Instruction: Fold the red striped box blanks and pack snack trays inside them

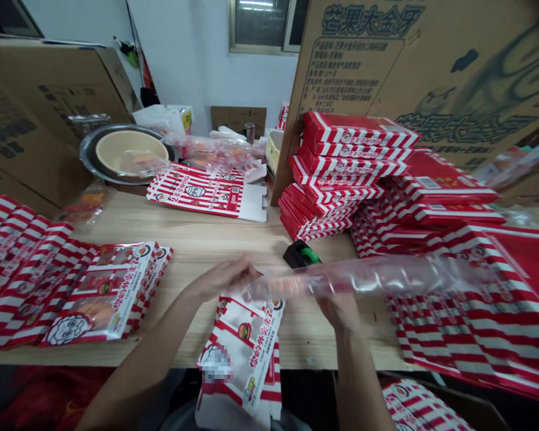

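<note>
A long, clear plastic bag (363,276) stretches sideways above the table, with something pale orange inside its left part. My left hand (233,276) pinches the bag's left end with its fingers closed. From below, my right hand (341,308) grips the bag near its middle; the plastic partly covers those fingers. Beneath the bag, a red-and-white striped box (238,335) with a clear window tilts over the table's front edge, near my lap. Behind my right hand lies a black-and-green tape dispenser or similar tool (302,254), too blurred to name surely.
Striped boxes (350,161) are stacked at the right, with more flat ones (476,287) in front. Packed boxes (103,293) lie left. At the back are a flattened carton (202,190), a metal basin holding a cream bowl (132,146), and plastic packets (215,152). Large cardboard cartons (431,72) stand behind.
</note>
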Available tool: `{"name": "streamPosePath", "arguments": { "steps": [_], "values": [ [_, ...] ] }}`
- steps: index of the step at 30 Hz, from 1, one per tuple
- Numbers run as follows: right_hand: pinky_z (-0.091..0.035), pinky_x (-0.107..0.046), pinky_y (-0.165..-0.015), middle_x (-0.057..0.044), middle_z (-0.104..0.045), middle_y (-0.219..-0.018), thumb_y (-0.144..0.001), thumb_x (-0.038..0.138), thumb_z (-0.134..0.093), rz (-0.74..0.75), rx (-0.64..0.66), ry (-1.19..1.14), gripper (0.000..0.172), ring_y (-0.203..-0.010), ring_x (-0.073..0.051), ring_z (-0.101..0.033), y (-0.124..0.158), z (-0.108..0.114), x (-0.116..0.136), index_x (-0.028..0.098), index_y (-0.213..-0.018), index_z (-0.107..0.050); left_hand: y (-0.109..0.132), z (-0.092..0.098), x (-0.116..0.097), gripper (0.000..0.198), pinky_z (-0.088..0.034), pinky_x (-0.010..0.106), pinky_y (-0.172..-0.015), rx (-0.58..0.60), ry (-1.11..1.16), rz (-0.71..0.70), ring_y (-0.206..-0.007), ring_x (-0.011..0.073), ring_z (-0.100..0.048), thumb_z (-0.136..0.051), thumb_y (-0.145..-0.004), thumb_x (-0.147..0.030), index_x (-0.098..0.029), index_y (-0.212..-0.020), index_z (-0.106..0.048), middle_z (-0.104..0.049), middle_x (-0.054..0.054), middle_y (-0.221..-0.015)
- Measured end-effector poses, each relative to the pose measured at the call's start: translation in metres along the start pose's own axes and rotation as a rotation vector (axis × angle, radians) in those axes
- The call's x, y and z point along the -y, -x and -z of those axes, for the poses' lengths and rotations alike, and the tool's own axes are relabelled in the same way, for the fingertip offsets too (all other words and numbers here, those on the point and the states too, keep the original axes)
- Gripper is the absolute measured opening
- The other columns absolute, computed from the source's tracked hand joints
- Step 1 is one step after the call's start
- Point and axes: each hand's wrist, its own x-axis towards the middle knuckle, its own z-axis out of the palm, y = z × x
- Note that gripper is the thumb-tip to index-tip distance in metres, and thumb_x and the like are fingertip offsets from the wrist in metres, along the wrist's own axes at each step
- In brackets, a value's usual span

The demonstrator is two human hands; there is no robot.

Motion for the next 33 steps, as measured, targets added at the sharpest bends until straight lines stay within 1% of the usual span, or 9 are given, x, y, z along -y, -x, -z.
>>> {"name": "streamPosePath", "arguments": {
  "steps": [2,7,11,15,17,20,23,28,33],
  "values": [
    [-0.043,-0.026,-0.043,-0.003,-0.062,-0.068,-0.068,0.054,-0.060,0.000,-0.119,-0.109,0.035,-0.052,-0.014,-0.054,0.008,0.012,0.001,0.020,-0.077,-0.060,-0.026,-0.002,0.017,0.045,-0.048,0.033,-0.073,-0.213,-0.158,-0.019,-0.084,0.0239,-0.063,-0.037,-0.081,-0.055,-0.015,-0.080,-0.059,-0.067,0.009,-0.084],
    [-0.041,-0.020,-0.042,0.003,-0.060,-0.060,-0.065,0.037,-0.070,-0.013,-0.390,-0.310,0.024,-0.046,-0.008,-0.049,0.013,0.023,-0.004,0.017,-0.072,-0.059,-0.066,-0.011,0.054,0.030,-0.040,0.034,-0.086,-0.358,-0.271,0.016,-0.098,0.0277,-0.055,-0.068,-0.060,-0.039,-0.016,-0.076,-0.059,-0.060,0.010,-0.095],
    [-0.044,-0.019,-0.045,0.004,-0.063,-0.065,-0.061,0.036,-0.073,-0.001,-0.581,-0.424,0.026,-0.050,-0.008,-0.053,0.009,0.018,-0.010,0.018,-0.075,-0.060,-0.060,-0.018,0.063,0.019,-0.041,0.031,-0.082,-0.372,-0.221,-0.029,-0.084,0.0201,-0.056,-0.066,-0.062,-0.028,-0.017,-0.072,-0.054,-0.055,0.005,-0.091],
    [-0.048,-0.020,-0.049,0.004,-0.065,-0.072,-0.064,0.040,-0.069,-0.005,-0.659,-0.520,0.027,-0.059,-0.010,-0.058,0.008,-0.001,-0.014,0.021,-0.080,-0.059,-0.038,-0.025,0.052,0.017,-0.044,0.024,-0.059,-0.303,-0.050,-0.098,-0.060,0.0129,-0.053,-0.053,-0.073,-0.035,-0.019,-0.076,-0.050,-0.052,-0.003,-0.066],
    [-0.049,-0.022,-0.049,0.004,-0.064,-0.069,-0.065,0.041,-0.069,-0.049,-0.606,-0.556,0.026,-0.057,-0.011,-0.059,0.011,-0.010,-0.015,0.020,-0.078,-0.059,-0.026,-0.029,0.044,0.021,-0.041,0.021,-0.052,-0.310,0.048,-0.132,-0.055,0.0109,-0.050,-0.048,-0.078,-0.041,-0.019,-0.081,-0.049,-0.051,-0.004,-0.064],
    [-0.046,-0.023,-0.042,0.004,-0.059,-0.056,-0.062,0.039,-0.072,-0.151,-0.444,-0.574,0.025,-0.045,-0.009,-0.054,0.016,-0.013,-0.011,0.018,-0.068,-0.060,-0.011,-0.034,0.034,0.024,-0.041,0.019,-0.056,-0.399,0.162,-0.183,-0.058,0.0095,-0.050,-0.051,-0.077,-0.043,-0.019,-0.078,-0.051,-0.051,-0.004,-0.067],
    [-0.039,-0.021,-0.035,0.004,-0.055,-0.049,-0.061,0.039,-0.074,-0.219,-0.292,-0.550,0.026,-0.039,-0.008,-0.048,0.019,-0.007,-0.004,0.016,-0.060,-0.060,-0.002,-0.037,0.028,0.023,-0.040,0.017,-0.060,-0.510,0.250,-0.221,-0.064,0.0092,-0.050,-0.053,-0.076,-0.041,-0.018,-0.074,-0.052,-0.051,-0.004,-0.069],
    [-0.043,-0.023,-0.043,0.001,-0.062,-0.060,-0.067,0.042,-0.069,-0.231,-0.098,-0.464,0.025,-0.049,-0.011,-0.054,0.021,0.002,0.007,0.018,-0.070,-0.062,0.001,-0.044,0.024,0.024,-0.039,0.017,-0.053,-0.563,0.357,-0.229,-0.057,0.0083,-0.047,-0.058,-0.073,-0.041,-0.018,-0.072,-0.053,-0.050,-0.005,-0.064],
    [-0.037,-0.022,-0.040,0.001,-0.055,-0.046,-0.074,0.040,-0.065,-0.284,0.204,-0.282,0.033,-0.040,-0.009,-0.047,0.026,0.021,0.018,0.014,-0.054,-0.058,0.001,-0.048,0.026,0.027,-0.040,0.018,-0.059,-0.692,0.412,-0.237,-0.063,0.0096,-0.050,-0.056,-0.073,-0.045,-0.020,-0.081,-0.052,-0.053,-0.004,-0.071]
  ]
}}
